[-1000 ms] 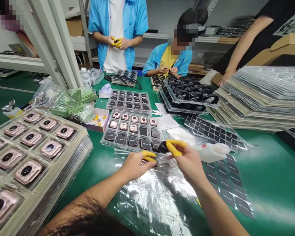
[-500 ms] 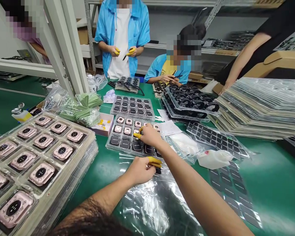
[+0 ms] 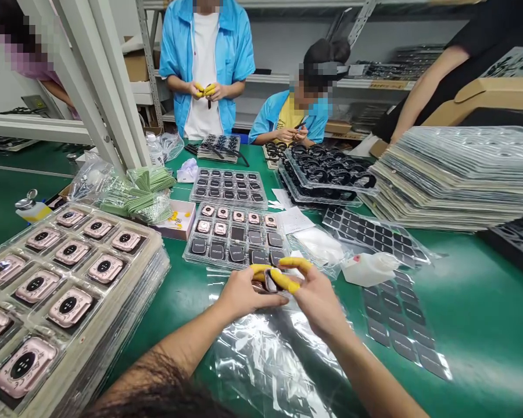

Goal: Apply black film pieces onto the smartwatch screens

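A smartwatch case with a shiny dark face is held between my two hands above a clear plastic sheet. My left hand, with yellow finger cots, is closed around its left side. The yellow-covered fingers of my right hand grip it from the right and partly hide it. Just beyond lies a clear compartment tray. Pink watch cases sit back-up in its far rows, dark faces nearer me. One middle pocket shows a flat dark square.
Stacked trays of pink watch cases stand at left. A white bottle and sheets of dark square films lie right. Black straps and a tall tray stack are behind. Co-workers work across the table.
My right hand has come back from the tray to meet my left hand. A watch case is now between them, and the middle pocket formerly under my fingers is uncovered.
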Action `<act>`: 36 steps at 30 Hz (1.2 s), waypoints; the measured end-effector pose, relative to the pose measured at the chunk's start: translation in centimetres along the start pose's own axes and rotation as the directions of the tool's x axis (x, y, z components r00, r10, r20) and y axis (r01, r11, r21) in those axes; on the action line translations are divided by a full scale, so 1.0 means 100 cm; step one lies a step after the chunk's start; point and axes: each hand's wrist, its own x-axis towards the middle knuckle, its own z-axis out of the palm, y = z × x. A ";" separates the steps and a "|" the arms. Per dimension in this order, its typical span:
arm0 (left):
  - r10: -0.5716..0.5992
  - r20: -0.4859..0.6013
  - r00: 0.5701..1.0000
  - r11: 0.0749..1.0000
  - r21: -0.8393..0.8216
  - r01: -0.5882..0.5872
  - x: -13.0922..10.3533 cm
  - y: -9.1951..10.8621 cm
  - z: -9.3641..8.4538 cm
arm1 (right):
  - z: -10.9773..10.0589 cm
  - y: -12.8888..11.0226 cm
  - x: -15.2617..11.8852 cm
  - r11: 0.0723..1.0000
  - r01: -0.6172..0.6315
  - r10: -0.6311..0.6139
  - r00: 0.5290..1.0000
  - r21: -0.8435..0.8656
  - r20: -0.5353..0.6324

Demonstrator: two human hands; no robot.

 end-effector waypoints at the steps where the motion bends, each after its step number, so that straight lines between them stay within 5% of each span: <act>1: -0.016 -0.006 1.000 0.999 0.029 0.016 -0.001 0.002 0.000 | -0.008 0.009 -0.011 1.000 -0.015 0.015 1.000 0.012 -0.006; 5: -0.023 0.001 1.000 0.992 0.123 0.022 -0.004 0.009 0.001 | -0.011 0.033 -0.025 0.998 0.066 -0.066 0.998 0.000 0.016; 9: 0.003 0.022 1.000 0.993 0.121 -0.006 -0.003 0.010 0.003 | -0.011 0.027 -0.019 0.974 0.215 -0.214 0.977 -0.070 0.019; 15: -0.067 0.005 0.998 0.997 0.041 0.066 -0.001 0.007 -0.001 | -0.093 -0.008 -0.004 0.987 0.162 -0.162 0.987 0.003 0.004; 18: -0.090 0.098 0.991 0.996 0.005 0.090 0.000 0.009 -0.006 | -0.131 -0.005 0.009 0.945 0.015 0.029 0.991 -0.325 0.128; 20: -0.100 0.176 0.979 0.995 -0.002 0.102 0.000 0.010 -0.010 | -0.138 0.004 0.017 0.805 -0.013 0.057 0.997 -0.592 0.056; 23: -0.095 0.204 0.974 0.995 0.008 0.096 0.000 0.012 -0.013 | -0.127 0.017 0.020 0.652 0.129 -0.178 0.984 -0.747 0.015; 28: -0.087 0.176 0.981 0.996 0.019 0.085 0.000 0.012 -0.011 | -0.097 0.026 0.019 0.517 0.426 -0.434 0.878 -0.742 0.202; 33: -0.086 0.090 0.992 0.996 0.014 0.085 -0.001 0.010 -0.006 | -0.084 0.019 0.007 0.592 0.499 -0.521 0.836 -0.633 0.172; 36: -0.041 0.061 0.997 0.998 0.048 0.038 -0.002 0.009 -0.003 | -0.060 0.018 -0.007 0.520 0.673 -0.583 0.730 -0.525 0.357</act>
